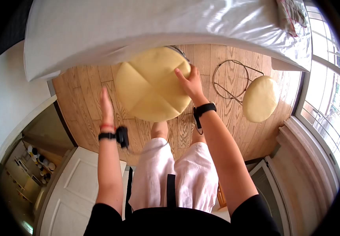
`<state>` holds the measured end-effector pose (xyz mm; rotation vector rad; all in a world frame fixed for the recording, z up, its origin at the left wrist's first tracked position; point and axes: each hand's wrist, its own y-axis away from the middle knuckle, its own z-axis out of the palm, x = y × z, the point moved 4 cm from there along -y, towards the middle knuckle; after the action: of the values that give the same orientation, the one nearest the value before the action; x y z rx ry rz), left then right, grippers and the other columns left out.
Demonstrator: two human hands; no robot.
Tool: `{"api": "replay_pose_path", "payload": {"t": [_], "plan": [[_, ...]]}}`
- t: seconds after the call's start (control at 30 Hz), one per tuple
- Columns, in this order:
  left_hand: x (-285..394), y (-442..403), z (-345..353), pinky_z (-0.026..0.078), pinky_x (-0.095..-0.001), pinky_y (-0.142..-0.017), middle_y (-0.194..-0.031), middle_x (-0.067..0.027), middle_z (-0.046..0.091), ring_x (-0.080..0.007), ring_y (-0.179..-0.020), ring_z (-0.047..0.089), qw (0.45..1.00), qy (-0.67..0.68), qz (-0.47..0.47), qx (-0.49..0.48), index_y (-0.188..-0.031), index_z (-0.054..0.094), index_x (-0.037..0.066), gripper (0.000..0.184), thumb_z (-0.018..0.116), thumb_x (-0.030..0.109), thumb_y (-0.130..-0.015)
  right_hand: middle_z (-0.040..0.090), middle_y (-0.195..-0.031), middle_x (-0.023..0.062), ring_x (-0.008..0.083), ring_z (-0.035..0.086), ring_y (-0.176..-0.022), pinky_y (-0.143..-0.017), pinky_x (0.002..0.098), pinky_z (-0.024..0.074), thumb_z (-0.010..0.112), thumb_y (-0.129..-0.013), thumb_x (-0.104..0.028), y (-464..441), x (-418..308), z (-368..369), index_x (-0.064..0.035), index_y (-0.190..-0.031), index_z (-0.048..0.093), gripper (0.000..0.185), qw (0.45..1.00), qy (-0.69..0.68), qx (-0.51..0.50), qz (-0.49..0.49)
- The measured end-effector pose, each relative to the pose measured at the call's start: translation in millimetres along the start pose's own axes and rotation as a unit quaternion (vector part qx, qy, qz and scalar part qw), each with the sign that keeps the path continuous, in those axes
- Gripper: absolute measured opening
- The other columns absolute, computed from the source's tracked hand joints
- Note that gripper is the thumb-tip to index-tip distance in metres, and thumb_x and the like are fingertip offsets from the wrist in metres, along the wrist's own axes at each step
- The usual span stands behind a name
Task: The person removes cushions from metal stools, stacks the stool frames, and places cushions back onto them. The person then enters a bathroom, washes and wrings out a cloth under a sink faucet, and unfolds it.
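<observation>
Large yellow stool, its metal frame mostly hidden, right hand clamped on its right edge, left hand flat, apart at its left, smaller stool farther right.

the left foot is concealed by the yellow seat. the second seat obscures the upper ends of its metal legs. fingers of the edge-on left hand are not separately distinguishable. the silvery cover is truncated by the top edge. small items at left are unidentifiable.
</observation>
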<state>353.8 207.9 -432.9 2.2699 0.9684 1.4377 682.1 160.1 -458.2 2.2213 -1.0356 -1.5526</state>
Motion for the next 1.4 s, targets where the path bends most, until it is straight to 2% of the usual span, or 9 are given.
{"api": "replay_pose_path", "payload": {"t": [0.07,0.47,0.57,0.63,0.8,1.03,1.17,1.3,1.4], "plan": [[-1.1,-25.0,28.8,0.032,-0.0332,-0.092,-0.121,-0.0159,0.045,-0.0240,-0.111,0.042,0.969,0.014,-0.159,-0.186,-0.127,0.033,0.000,0.075,0.037,0.060,-0.081,0.050,-0.104,0.0194,0.0346,0.052,-0.093,-0.077,0.0392,0.0438,0.061,-0.069,-0.052,5.5,0.4,5.7,0.0015,-0.110,0.044,0.070,0.997,0.017,0.075,0.027],[-3.6,-14.2,46.3,0.044,-0.0304,-0.069,-0.085,-0.0162,0.052,-0.0213,-0.080,0.053,0.981,-0.090,0.125,-0.117,-0.100,0.043,-0.007,0.071,0.044,0.060,-0.079,0.050,-0.103,0.0168,0.0323,0.051,-0.097,-0.080,0.0389,0.0414,0.057,-0.069,-0.060,71.9,41.3,-5.1,0.0029,-0.107,0.047,0.074,0.975,0.098,0.118,0.162],[-37.3,-21.8,39.0,0.044,-0.0307,-0.069,-0.079,-0.0159,0.052,-0.0217,-0.079,0.053,0.946,-0.251,-0.031,-0.205,-0.095,0.045,-0.009,0.079,0.042,0.067,-0.075,0.053,-0.101,0.0188,0.0334,0.053,-0.094,-0.080,0.0396,0.0415,0.058,-0.068,-0.059,79.8,56.0,-4.3,0.0023,-0.104,0.048,0.072,0.974,0.050,0.105,0.196],[-32.3,4.9,43.0,0.044,-0.0325,-0.073,-0.080,-0.0160,0.054,-0.0224,-0.080,0.054,0.974,-0.214,0.016,-0.077,-0.096,0.047,-0.011,0.086,0.040,0.071,-0.073,0.059,-0.088,0.0219,0.0337,0.058,-0.083,-0.073,0.0402,0.0442,0.062,-0.067,-0.056,74.6,52.0,-9.2,0.0023,-0.092,0.051,0.064,0.972,0.004,0.153,0.180],[2.9,25.4,53.6,0.030,-0.0320,-0.097,-0.131,-0.0160,0.036,-0.0234,-0.119,0.036,0.982,-0.004,0.033,-0.187,-0.128,0.032,-0.005,0.073,0.037,0.054,-0.085,0.061,-0.073,0.0179,0.0241,0.062,-0.065,-0.058,0.0320,0.0484,0.068,-0.066,-0.048,79.2,15.4,-45.4,0.0046,-0.084,0.055,0.057,0.970,-0.090,0.189,0.121],[77.4,180.7,-64.4,0.028,-0.0371,-0.099,-0.134,-0.0091,0.031,-0.0225,-0.120,0.034,0.968,0.021,0.023,-0.250,-0.132,0.026,0.004,0.074,0.045,0.054,-0.081,0.062,-0.080,0.0135,0.0160,0.060,-0.072,-0.065,0.0276,0.0481,0.074,-0.066,-0.026,221.9,-31.4,-120.5,0.0047,-0.095,0.055,0.046,0.947,-0.250,0.201,0.026],[97.6,260.9,-123.4,0.034,-0.0368,-0.095,-0.128,-0.0107,0.040,-0.0230,-0.116,0.040,0.874,0.050,0.062,-0.480,-0.130,0.030,0.003,0.080,0.061,0.051,-0.073,0.060,-0.084,0.0102,0.0153,0.058,-0.075,-0.067,0.0265,0.0467,0.074,-0.065,-0.029,312.5,-24.8,-195.7,0.0057,-0.098,0.054,0.053,0.930,-0.297,0.216,0.002],[143.6,383.3,-36.6,0.043,-0.0317,-0.081,-0.109,-0.0105,0.056,-0.0193,-0.099,0.053,0.719,-0.017,-0.004,-0.695,-0.112,0.051,0.001,0.064,0.079,0.027,-0.061,0.058,-0.089,0.0087,0.0155,0.054,-0.081,-0.072,0.0266,0.0432,0.064,-0.068,-0.049,394.1,32.7,-261.8,0.0067,-0.102,0.051,0.066,0.913,-0.288,0.288,0.036],[142.0,440.8,12.7,0.045,-0.0298,-0.074,-0.094,-0.0151,0.061,-0.0233,-0.087,0.060,0.644,-0.154,0.110,-0.741,-0.096,0.058,-0.003,0.047,0.075,0.027,-0.064,0.056,-0.094,0.0090,0.0154,0.052,-0.085,-0.075,0.0266,0.0405,0.060,-0.071,-0.052,460.4,85.9,-307.8,0.0073,-0.105,0.050,0.068,0.897,-0.255,0.354,0.070]]}}
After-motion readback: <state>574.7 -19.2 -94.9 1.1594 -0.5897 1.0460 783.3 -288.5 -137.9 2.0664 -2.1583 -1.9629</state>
